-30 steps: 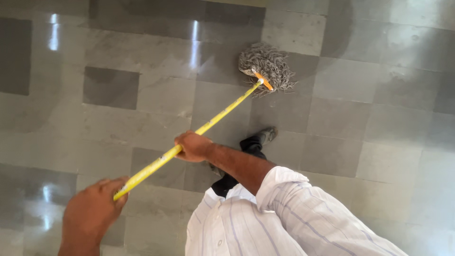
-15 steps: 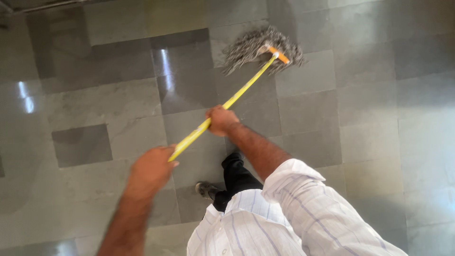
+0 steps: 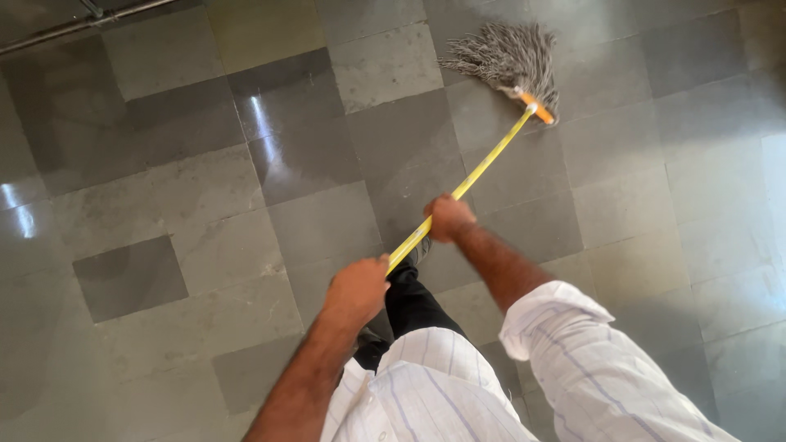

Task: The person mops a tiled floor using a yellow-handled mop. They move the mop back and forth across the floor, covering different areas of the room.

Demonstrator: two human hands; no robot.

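You are holding a mop with both hands, and you are looking down at it from above. Your left hand [image 3: 356, 288] is wrapped tight around the near end of the yellow handle [image 3: 483, 168], close to your body. Your right hand [image 3: 449, 218] is also closed around the handle, a bit farther along, and the two hands are near each other but not touching. The handle is tilted and runs from your hands up and away to the right. At its far end there is a small orange piece [image 3: 538, 111] that joins the stick to the mop head [image 3: 505, 57]. The mop head is a bunch of grey strings, and it lies flat on the floor [image 3: 196, 205], far from you and to the right. The strings spread out to the left of the orange piece. The floor is made of big square tiles in light grey and dark grey, and it is shiny, with bright spots of light on the left side. You wear a white shirt with thin stripes [image 3: 589, 360], and the sleeve on your right arm is rolled up. Under your arms you can see a dark trouser leg [image 3: 413, 303]. A thin dark pipe [image 3: 82, 20] runs along the far left edge of the floor.
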